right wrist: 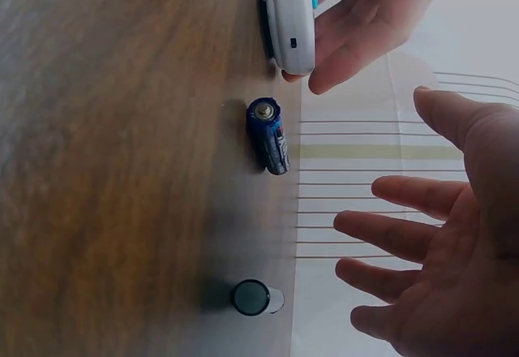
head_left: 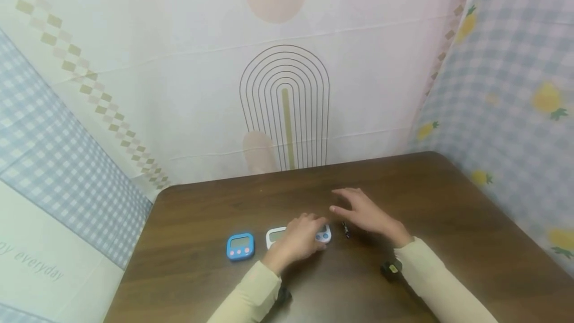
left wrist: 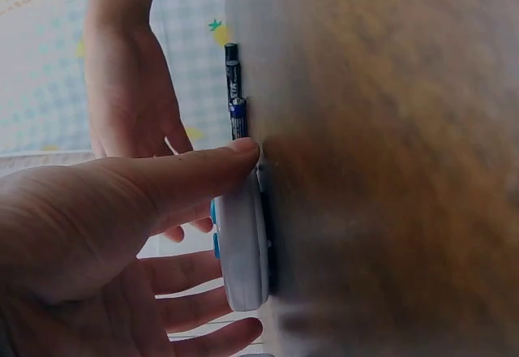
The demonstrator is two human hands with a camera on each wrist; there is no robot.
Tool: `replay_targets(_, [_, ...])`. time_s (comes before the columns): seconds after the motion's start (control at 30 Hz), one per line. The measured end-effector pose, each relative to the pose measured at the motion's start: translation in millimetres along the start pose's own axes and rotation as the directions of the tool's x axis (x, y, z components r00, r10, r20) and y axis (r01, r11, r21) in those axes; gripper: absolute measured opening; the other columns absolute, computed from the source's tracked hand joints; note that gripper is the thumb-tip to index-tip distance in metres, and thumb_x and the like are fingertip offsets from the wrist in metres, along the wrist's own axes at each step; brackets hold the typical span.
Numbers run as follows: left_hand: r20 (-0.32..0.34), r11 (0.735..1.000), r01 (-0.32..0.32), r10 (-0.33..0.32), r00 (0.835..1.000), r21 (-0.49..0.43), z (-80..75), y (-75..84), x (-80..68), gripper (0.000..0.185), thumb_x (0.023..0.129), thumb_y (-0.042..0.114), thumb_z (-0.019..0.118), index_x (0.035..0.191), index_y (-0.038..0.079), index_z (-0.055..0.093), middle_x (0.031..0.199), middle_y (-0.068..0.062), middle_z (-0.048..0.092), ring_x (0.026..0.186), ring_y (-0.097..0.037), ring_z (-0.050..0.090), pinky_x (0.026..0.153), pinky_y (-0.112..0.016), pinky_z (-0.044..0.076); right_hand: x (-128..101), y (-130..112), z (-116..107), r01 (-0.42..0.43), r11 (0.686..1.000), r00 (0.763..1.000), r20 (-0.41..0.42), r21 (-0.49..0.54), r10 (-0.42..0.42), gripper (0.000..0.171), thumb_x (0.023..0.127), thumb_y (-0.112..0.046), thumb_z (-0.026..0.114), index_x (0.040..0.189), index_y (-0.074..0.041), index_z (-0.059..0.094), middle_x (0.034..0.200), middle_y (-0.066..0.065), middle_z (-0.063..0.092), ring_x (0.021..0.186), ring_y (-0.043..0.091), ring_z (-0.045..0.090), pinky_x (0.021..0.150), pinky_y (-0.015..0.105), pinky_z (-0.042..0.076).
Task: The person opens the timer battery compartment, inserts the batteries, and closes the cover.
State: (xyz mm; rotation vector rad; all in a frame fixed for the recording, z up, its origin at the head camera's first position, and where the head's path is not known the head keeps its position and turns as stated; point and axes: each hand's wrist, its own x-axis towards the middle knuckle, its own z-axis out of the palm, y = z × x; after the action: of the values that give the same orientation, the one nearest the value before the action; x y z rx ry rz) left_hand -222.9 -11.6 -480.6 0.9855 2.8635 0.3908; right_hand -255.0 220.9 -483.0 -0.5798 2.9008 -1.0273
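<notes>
My left hand (head_left: 301, 236) grips a white digital timer with blue buttons (head_left: 324, 235) by its edges, thumb on one side and fingers on the other. In the left wrist view this timer (left wrist: 243, 251) appears edge-on, close against the tabletop. Right of it lie a blue-and-black battery (right wrist: 269, 136) and a second small cylinder (right wrist: 253, 297), dark at its end and seemingly a battery too. Above and beyond them my right hand (head_left: 365, 213) hovers with spread fingers, holding nothing. Another white timer (head_left: 274, 236) is partly hidden behind my left hand.
A blue timer with pink buttons (head_left: 240, 246) lies at the left on the brown wooden table (head_left: 193, 213). Patterned cloth (head_left: 202, 113) hangs along the table's back edge, and checked cloth (head_left: 502, 113) hangs at the right.
</notes>
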Motion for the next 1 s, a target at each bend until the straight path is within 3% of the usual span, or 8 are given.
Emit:
replay_targets(0.57, [-0.03, 0.997, -0.043, 0.044, 0.999, 0.059, -1.5, 0.5, -0.8, 0.054, 0.089, 0.03, 0.086, 0.139, 0.019, 0.068, 0.13, -0.005, 0.071, 0.114, -0.024, 0.067, 0.083, -0.038, 0.062, -0.6, -5.2, -0.2, 0.0, 1.0, 1.0, 0.009, 0.015, 0.0, 0.066, 0.104, -0.049, 0.063, 0.153, -0.005, 0.053, 0.157, 0.02, 0.054, 0.147, 0.044, 0.046, 0.121, 0.068, 0.036])
replay_targets(1.0, [-0.111, 0.999, -0.039, 0.035, 0.993, -0.034, -8.1, 0.6, -3.2, 0.053, 0.087, 0.027, 0.086, 0.136, 0.014, 0.068, 0.121, -0.008, 0.072, 0.102, -0.022, 0.067, 0.076, -0.031, 0.059, -1.3, -7.7, 2.3, 0.017, 0.999, 1.0, -0.019, 0.037, -0.016, 0.058, 0.105, -0.041, 0.065, 0.15, -0.006, 0.056, 0.155, 0.018, 0.057, 0.147, 0.044, 0.047, 0.121, 0.069, 0.034])
